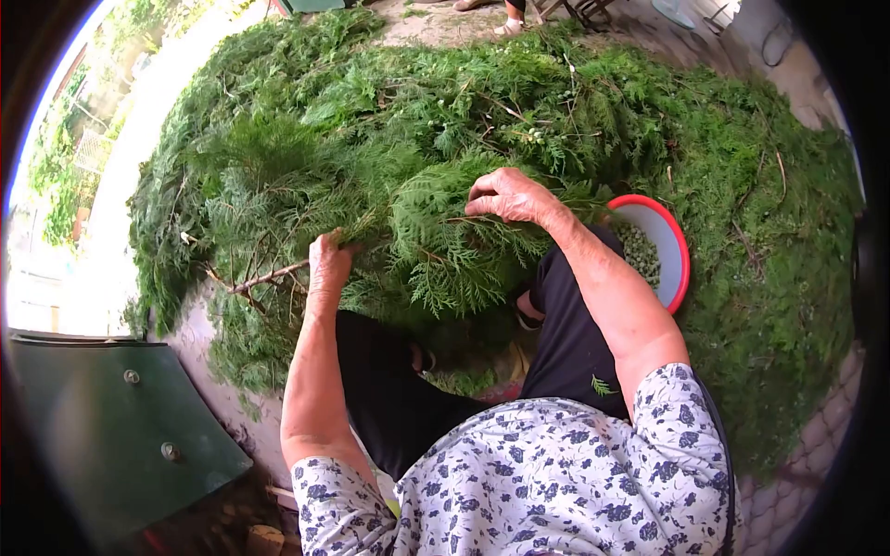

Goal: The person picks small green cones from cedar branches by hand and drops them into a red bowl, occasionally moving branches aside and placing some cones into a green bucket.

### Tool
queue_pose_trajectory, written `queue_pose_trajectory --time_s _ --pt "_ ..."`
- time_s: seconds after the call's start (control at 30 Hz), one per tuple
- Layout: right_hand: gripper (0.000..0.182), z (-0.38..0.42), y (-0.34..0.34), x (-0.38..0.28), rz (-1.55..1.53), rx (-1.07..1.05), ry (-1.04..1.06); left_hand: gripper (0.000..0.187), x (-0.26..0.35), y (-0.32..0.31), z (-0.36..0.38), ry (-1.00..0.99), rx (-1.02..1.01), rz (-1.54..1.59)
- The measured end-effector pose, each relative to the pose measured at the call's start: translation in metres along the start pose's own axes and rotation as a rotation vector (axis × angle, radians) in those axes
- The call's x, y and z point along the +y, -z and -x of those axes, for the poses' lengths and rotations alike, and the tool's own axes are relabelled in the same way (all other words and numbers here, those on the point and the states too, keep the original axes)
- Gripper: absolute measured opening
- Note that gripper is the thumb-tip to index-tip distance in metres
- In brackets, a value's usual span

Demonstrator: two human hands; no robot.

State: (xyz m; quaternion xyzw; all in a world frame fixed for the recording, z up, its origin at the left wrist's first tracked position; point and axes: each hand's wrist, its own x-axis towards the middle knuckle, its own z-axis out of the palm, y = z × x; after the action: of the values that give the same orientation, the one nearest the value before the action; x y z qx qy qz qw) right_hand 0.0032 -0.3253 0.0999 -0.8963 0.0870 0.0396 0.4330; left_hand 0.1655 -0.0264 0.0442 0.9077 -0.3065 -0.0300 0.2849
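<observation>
My left hand (329,264) is closed round the stem of a leafy evergreen branch (454,250), whose flat, feathery fronds spread between my hands above my knees. My right hand (514,196) has its fingers pinched together at the upper right of that branch, on what looks like a sprig; the fingertips are partly hidden. A woody stick (273,275) lies just left of my left hand. Beside my right knee stands a tub (674,243) with a red rim and pale inside, partly filled with small green cones (640,252). My right forearm covers part of it.
A wide heap of cut evergreen branches (769,232) surrounds my legs on the front and right. A dark green panel (120,435) with two round fittings lies at lower left. Another person's foot (510,26) shows at the far edge, near chair legs (589,11).
</observation>
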Motion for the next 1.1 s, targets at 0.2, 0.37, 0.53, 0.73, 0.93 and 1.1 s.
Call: queue_pose_trajectory --time_s 0.2,0.37,0.53,0.73,0.93,1.1 --pt "0.019 -0.002 -0.024 0.014 0.077 0.098 0.099 0.039 0.021 0.019 0.009 0.076 -0.053 -0.030" --pt "0.008 0.006 -0.033 0.008 -0.570 0.422 -0.175 0.034 0.012 0.013 0.001 -0.056 -0.076 -0.073" --pt "0.005 0.005 -0.042 0.008 -1.120 0.558 -0.173 0.027 0.027 0.012 -0.002 0.026 -0.004 0.035" --pt "0.009 0.009 -0.019 0.032 -1.384 0.789 -0.178 0.023 0.016 0.016 0.000 -0.004 0.040 0.076" --pt "0.014 0.034 0.024 0.039 -1.626 0.433 0.085 0.027 -0.017 0.015 -0.009 0.080 0.111 0.090" --pt "0.019 0.068 0.043 0.056 -1.518 0.559 0.039 0.026 0.005 0.022 -0.006 0.197 0.144 0.149"
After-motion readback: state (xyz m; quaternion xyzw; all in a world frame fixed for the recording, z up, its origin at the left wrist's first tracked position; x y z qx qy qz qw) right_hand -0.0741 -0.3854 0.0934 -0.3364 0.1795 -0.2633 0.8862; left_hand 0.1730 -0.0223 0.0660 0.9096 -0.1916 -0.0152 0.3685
